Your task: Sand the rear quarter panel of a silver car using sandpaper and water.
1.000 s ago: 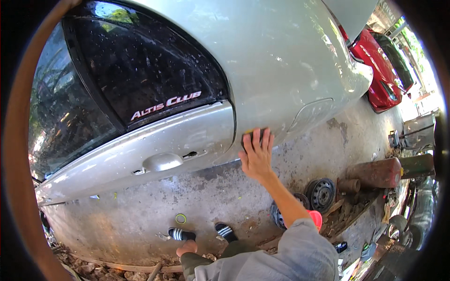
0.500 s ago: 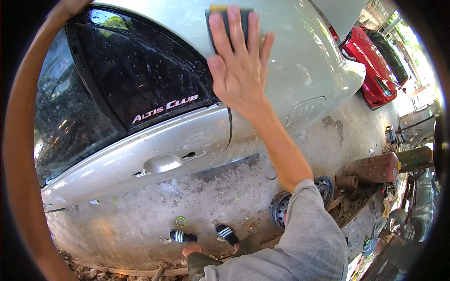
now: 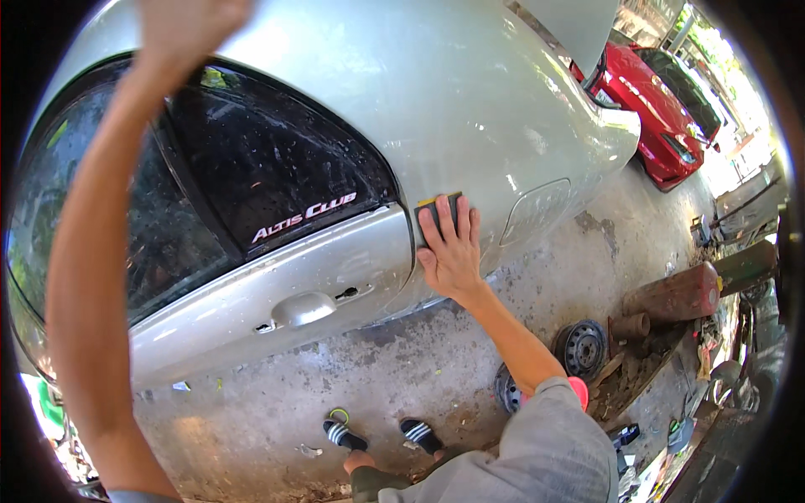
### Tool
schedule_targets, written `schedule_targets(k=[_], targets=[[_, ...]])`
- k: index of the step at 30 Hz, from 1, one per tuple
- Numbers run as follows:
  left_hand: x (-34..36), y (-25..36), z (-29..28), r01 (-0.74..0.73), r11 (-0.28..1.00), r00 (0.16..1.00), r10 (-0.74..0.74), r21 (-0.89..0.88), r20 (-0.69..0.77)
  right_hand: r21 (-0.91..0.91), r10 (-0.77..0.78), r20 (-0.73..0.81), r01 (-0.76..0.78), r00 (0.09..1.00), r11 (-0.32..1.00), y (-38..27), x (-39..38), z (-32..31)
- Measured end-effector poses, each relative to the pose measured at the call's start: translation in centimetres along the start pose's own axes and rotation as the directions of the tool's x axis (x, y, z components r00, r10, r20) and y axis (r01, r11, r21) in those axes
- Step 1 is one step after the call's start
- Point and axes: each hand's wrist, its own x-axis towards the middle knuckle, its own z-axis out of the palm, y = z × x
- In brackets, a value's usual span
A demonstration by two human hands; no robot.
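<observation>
My right hand (image 3: 453,256) presses a sanding block (image 3: 427,226) flat against the rear side panel of a silver car (image 3: 470,126). The block looks like dark grey sandpaper over something yellow, whose edge shows above my fingertips. My fingers lie stretched over it, just right of the rear door's edge. At the upper left, my left hand (image 3: 191,29) is over the roof side above the rear window (image 3: 277,159); motion blurs it and the frame's top cuts off its fingers. My left forearm crosses in front of the door glass.
A silver door handle (image 3: 303,309) juts from the rear door. Steel wheels (image 3: 580,349) and a rusty red cylinder (image 3: 671,293) are on the concrete at the right. A red car (image 3: 654,109) stands beyond the silver car's end. My sandalled feet (image 3: 419,433) are below.
My right hand has slid the sanding block down the panel, from beside the upper window edge to beside the door seam. My left hand has shifted rightward, and the view has moved slightly.
</observation>
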Motion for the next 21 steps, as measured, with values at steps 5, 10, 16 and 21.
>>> schedule_targets(k=[5, 10, 16, 21], targets=[[-0.6, 7.0, 5.3, -0.481, 0.874, 0.876, 0.481, -0.07, -0.012, 0.024, 0.062, -0.122, -0.059, 0.991, 0.998, -1.0, 5.5, -0.1], [1.0, 1.6, 0.9, -0.207, 0.975, 0.961, 0.218, -0.084, 0.17, -0.038, 0.043, -0.015, -0.044, 0.999, 0.998, -0.6, 1.4, 0.5], [0.8, 0.8, 0.1, -0.181, 0.974, 0.972, 0.198, -0.137, 0.123, -0.016, -0.055, -0.069, 0.054, 0.996, 0.998, -0.3, 3.7, -0.7], [0.4, 1.6, 0.6, -0.122, 0.987, 0.98, 0.136, -0.105, 0.145, -0.058, -0.236, -0.054, 0.232, 0.97, 0.971, -2.1, 11.5, -1.2]])
